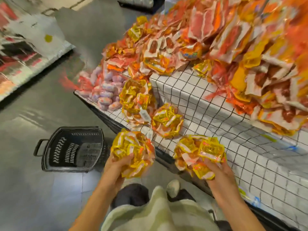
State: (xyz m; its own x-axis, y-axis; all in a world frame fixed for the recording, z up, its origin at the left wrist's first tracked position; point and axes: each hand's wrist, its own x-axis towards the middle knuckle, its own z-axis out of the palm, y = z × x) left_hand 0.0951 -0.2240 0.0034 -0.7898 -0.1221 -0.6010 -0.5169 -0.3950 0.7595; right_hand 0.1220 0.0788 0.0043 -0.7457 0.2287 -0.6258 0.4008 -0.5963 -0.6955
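Two bundles of yellow snack packets are off the display table [200,104], one in each hand; left hand [116,165] has its fingers curled under and round the left bundle [133,152], which hangs out past the table's near corner, over the floor; right hand [218,170] grips the right bundle [200,152] the same way, fingers wrapped up from below, just above the table's near edge. Further yellow bundles [135,99] lie on the lower step toward that corner; mauve packets [106,94] sit beside them at the left edge; orange and red heap [233,39] covers the upper tier. Black basket [71,149] stands on the floor, left of the corner and well below the left bundle. Step in hand reads as the carry, both loads lifted; destination likely the basket, though that is a guess. Next move would call for a swing left and down, one hand at a time; grips kept tight, since loose packets at the bundle edges look ready to slip.
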